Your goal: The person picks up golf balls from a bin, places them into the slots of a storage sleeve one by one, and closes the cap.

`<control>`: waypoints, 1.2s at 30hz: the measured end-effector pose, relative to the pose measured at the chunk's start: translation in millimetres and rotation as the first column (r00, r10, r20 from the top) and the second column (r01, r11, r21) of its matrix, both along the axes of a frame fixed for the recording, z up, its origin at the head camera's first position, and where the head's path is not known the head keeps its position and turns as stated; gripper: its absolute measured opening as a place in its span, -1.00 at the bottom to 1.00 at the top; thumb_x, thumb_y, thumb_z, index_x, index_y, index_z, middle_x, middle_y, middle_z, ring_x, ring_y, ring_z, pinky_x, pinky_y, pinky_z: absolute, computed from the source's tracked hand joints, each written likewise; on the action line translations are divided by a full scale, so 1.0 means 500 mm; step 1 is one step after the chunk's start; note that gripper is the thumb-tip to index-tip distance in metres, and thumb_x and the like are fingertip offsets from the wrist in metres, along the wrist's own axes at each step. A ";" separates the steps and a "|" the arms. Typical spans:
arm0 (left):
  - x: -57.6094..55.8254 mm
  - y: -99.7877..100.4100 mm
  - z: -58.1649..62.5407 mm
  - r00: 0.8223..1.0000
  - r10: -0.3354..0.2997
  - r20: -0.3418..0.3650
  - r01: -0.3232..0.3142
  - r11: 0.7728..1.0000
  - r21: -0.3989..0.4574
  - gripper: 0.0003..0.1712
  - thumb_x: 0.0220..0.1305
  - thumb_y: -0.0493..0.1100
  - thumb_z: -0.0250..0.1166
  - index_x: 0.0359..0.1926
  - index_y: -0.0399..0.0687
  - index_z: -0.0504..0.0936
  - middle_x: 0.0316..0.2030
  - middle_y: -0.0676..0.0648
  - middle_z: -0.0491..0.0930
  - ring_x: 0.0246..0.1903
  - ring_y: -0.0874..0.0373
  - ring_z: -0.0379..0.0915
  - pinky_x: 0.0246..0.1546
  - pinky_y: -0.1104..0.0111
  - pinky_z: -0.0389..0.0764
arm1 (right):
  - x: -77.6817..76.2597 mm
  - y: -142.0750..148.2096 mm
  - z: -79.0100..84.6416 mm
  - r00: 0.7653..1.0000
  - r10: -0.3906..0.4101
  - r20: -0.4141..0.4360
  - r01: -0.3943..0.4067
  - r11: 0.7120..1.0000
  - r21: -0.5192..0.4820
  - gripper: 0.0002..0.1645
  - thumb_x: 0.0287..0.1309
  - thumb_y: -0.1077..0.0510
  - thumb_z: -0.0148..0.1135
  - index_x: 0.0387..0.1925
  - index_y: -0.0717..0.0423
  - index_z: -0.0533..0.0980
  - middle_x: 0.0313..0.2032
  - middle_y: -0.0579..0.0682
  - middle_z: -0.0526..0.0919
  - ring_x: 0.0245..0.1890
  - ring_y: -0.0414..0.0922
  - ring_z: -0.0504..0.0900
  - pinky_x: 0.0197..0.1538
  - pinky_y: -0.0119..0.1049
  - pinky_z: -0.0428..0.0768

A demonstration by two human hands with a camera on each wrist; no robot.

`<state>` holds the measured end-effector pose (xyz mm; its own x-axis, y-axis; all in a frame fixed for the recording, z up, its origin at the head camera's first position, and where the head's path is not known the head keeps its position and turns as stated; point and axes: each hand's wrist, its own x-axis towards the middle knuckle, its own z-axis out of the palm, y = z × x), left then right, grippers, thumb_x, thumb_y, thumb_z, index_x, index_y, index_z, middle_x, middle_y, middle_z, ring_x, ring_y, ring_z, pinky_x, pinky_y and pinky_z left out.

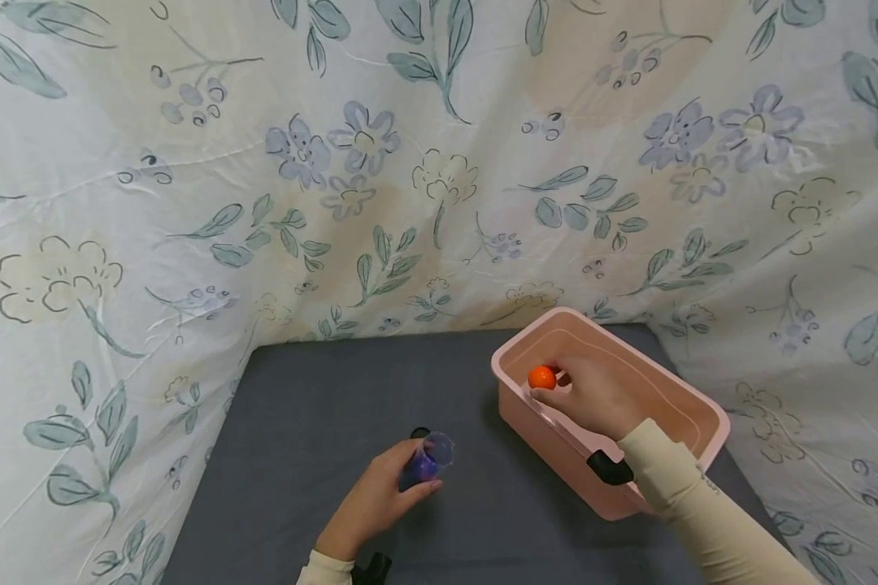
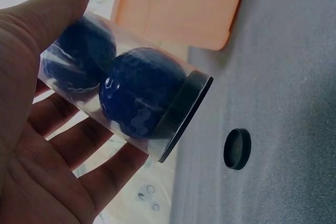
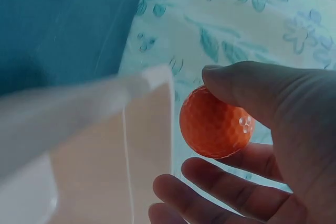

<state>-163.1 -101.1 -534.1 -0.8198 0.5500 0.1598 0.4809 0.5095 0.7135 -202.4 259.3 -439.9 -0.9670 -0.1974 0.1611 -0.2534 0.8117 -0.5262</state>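
My left hand (image 1: 380,489) grips a clear plastic tube (image 2: 97,93) above the dark table. Two blue dimpled golf balls (image 2: 142,92) sit inside it, and a black cap (image 2: 185,116) closes one end. The other end looks open in the head view. Between thumb and fingers, my right hand (image 1: 593,398) pinches an orange golf ball (image 3: 215,121). That hand is over the near left part of the pink bin (image 1: 549,439), with the ball close to the rim.
A loose black cap (image 2: 237,149) lies on the grey cloth-covered table (image 1: 322,406), behind the tube in the head view. The bin stands at the table's right side. Floral curtains (image 1: 439,203) hang around the back and sides.
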 end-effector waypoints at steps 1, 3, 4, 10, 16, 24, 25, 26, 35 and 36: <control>0.000 0.000 0.000 1.000 0.000 -0.001 0.000 1.000 0.000 -0.38 0.40 0.24 0.32 0.36 0.14 0.48 0.21 0.06 0.62 0.12 0.22 0.61 0.14 0.15 0.68 | 0.001 -0.008 0.000 1.000 0.014 -0.019 -0.014 1.000 -0.008 -0.69 0.14 0.00 0.58 -0.17 -0.04 0.63 -0.28 -0.15 0.65 -0.24 -0.12 0.59 -0.16 -0.20 0.61; 0.001 -0.001 0.001 1.000 -0.001 -0.003 0.001 1.000 0.003 -0.38 0.40 0.24 0.32 0.36 0.14 0.48 0.20 0.08 0.62 0.12 0.23 0.61 0.13 0.15 0.68 | 0.007 -0.024 0.001 0.999 0.034 -0.042 -0.035 0.999 -0.018 -0.70 0.14 0.00 0.58 -0.17 -0.05 0.63 -0.28 -0.18 0.64 -0.24 -0.13 0.59 -0.16 -0.22 0.62; 0.001 -0.001 0.001 1.000 -0.001 -0.005 0.001 1.000 0.002 -0.38 0.40 0.24 0.32 0.35 0.14 0.49 0.19 0.09 0.62 0.12 0.23 0.61 0.13 0.16 0.68 | 0.010 -0.032 0.001 0.998 0.041 -0.046 -0.043 0.999 -0.026 -0.70 0.15 -0.01 0.57 -0.17 -0.05 0.63 -0.28 -0.19 0.65 -0.24 -0.12 0.60 -0.16 -0.23 0.62; 0.001 0.000 0.004 1.000 0.006 -0.003 -0.006 1.000 -0.006 -0.38 0.40 0.25 0.32 0.35 0.14 0.49 0.19 0.09 0.62 0.11 0.25 0.60 0.13 0.16 0.68 | 0.032 -0.078 0.003 0.999 0.048 -0.015 -0.049 0.994 -0.096 -0.66 0.15 -0.10 0.56 -0.13 -0.09 0.65 -0.21 -0.18 0.69 -0.20 -0.07 0.65 -0.14 -0.19 0.69; 0.000 0.000 0.004 1.000 0.011 0.004 -0.011 1.000 -0.007 -0.36 0.39 0.25 0.33 0.35 0.10 0.49 0.19 0.02 0.63 0.11 0.23 0.61 0.14 0.13 0.68 | 0.047 -0.117 0.003 0.999 0.045 0.013 -0.042 0.988 -0.147 -0.56 0.12 -0.08 0.59 0.00 -0.07 0.66 -0.10 -0.14 0.71 -0.15 -0.12 0.68 -0.10 -0.23 0.73; -0.002 0.001 0.000 1.000 -0.008 0.018 0.008 1.000 0.000 -0.35 0.41 0.26 0.30 0.36 0.11 0.47 0.19 0.02 0.63 0.07 0.27 0.60 0.14 0.15 0.68 | 0.063 -0.170 -0.007 0.990 0.126 0.064 -0.108 0.968 -0.227 -0.51 0.13 -0.12 0.56 0.06 -0.07 0.66 -0.11 -0.18 0.73 -0.19 -0.17 0.69 -0.09 -0.33 0.70; -0.001 0.001 -0.001 1.000 -0.012 0.016 0.012 1.000 0.003 -0.35 0.41 0.26 0.30 0.37 0.11 0.47 0.19 0.02 0.63 0.07 0.27 0.60 0.14 0.16 0.68 | 0.065 -0.175 -0.009 0.989 0.133 0.056 -0.117 0.966 -0.229 -0.50 0.13 -0.13 0.56 0.06 -0.07 0.66 -0.11 -0.18 0.73 -0.20 -0.19 0.67 -0.10 -0.36 0.69; -0.001 0.001 -0.001 1.000 -0.015 0.014 0.014 1.000 0.006 -0.35 0.41 0.26 0.29 0.37 0.11 0.46 0.19 0.03 0.63 0.06 0.28 0.60 0.13 0.16 0.69 | 0.066 -0.180 -0.010 0.989 0.139 0.053 -0.123 0.965 -0.232 -0.50 0.13 -0.14 0.56 0.06 -0.07 0.66 -0.11 -0.19 0.73 -0.21 -0.21 0.65 -0.11 -0.35 0.69; 0.001 0.001 -0.002 1.000 -0.012 0.016 0.012 1.000 0.021 -0.35 0.41 0.28 0.29 0.36 0.10 0.47 0.17 0.06 0.62 0.05 0.28 0.60 0.12 0.14 0.69 | 0.079 -0.207 -0.028 0.988 0.154 0.023 -0.143 0.955 -0.259 -0.51 0.15 -0.23 0.51 0.06 -0.16 0.66 -0.10 -0.25 0.74 -0.19 -0.26 0.68 -0.13 -0.38 0.71; 0.001 0.002 -0.001 1.000 -0.010 0.014 0.010 1.000 0.017 -0.36 0.41 0.29 0.28 0.36 0.11 0.47 0.17 0.08 0.62 0.05 0.29 0.60 0.12 0.15 0.69 | 0.081 -0.210 -0.030 0.986 0.165 0.027 -0.150 0.946 -0.287 -0.51 0.16 -0.22 0.51 0.06 -0.14 0.66 -0.09 -0.22 0.75 -0.18 -0.24 0.69 -0.13 -0.37 0.72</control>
<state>-162.3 -100.3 -534.7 -0.8167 0.5552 0.1575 0.4754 0.4924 0.7290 -162.1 154.3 -455.1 -0.9356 -0.3010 0.1848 -0.3333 0.5792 -0.7439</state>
